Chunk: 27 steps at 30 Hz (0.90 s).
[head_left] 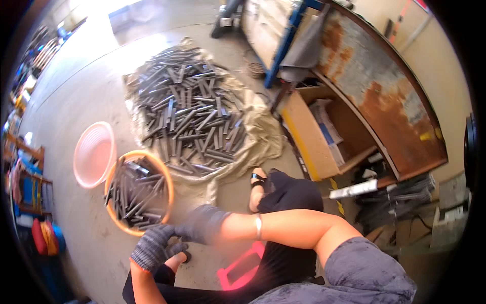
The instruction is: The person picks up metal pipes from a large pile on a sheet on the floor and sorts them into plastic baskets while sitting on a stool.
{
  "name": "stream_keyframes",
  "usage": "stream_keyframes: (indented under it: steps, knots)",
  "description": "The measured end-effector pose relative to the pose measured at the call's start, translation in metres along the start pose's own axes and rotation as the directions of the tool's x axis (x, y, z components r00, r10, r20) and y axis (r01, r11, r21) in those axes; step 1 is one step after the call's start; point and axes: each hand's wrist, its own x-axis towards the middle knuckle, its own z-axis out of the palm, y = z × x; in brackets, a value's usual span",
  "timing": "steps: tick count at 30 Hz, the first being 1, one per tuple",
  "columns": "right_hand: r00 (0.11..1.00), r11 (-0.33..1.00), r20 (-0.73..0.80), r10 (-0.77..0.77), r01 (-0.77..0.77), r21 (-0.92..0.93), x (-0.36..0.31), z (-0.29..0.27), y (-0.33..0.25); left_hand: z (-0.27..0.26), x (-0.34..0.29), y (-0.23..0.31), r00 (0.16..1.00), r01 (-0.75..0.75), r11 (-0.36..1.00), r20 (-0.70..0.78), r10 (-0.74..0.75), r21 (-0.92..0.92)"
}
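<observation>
Head view of a person seated low over a concrete floor. Both hands wear grey knit gloves and meet just in front of the body, beside the near rim of an orange basin. The left hand rises from the lower edge on a bent forearm, wrist cocked upward, its fingers curled inward toward the other hand. The right hand reaches across from the right on a bare forearm held nearly level, with a thin bracelet at the wrist; it is blurred, its fingers bent and closed against those of the left hand. Whether anything is pinched between the two hands cannot be told. The orange basin stands on the floor just beyond the hands and is filled with short grey metal bars, lying mostly on end or slanted. A paler pink basin touches its far left side. Farther off, a large loose heap of the same metal bars lies spread on a beige cloth. To the right stands a rusty metal-topped counter with an open wooden shelf under it. A pink stool shows below the right forearm.
</observation>
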Motion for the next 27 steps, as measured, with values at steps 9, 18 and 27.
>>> stream_keyframes:
  steps: [9, 18, 27]
  knots:
    - [0.997, 1.0, -0.079, -0.009, 0.011, 0.03, 0.006, 0.012, 0.001, 0.003, 0.0, -0.031, 0.983, -0.077, 0.97, -0.146, 0.112, 0.23]
    - [0.994, 0.997, -0.093, 0.057, -0.051, 0.062, 0.002, 0.022, 0.013, 0.011, 0.0, -0.027, 0.975, -0.095, 0.907, -0.144, 0.168, 0.41]
    - [0.987, 0.986, -0.045, 0.156, -0.153, 0.068, 0.004, 0.017, 0.005, 0.015, 0.001, -0.035, 0.968, -0.108, 0.901, -0.163, 0.193, 0.421]
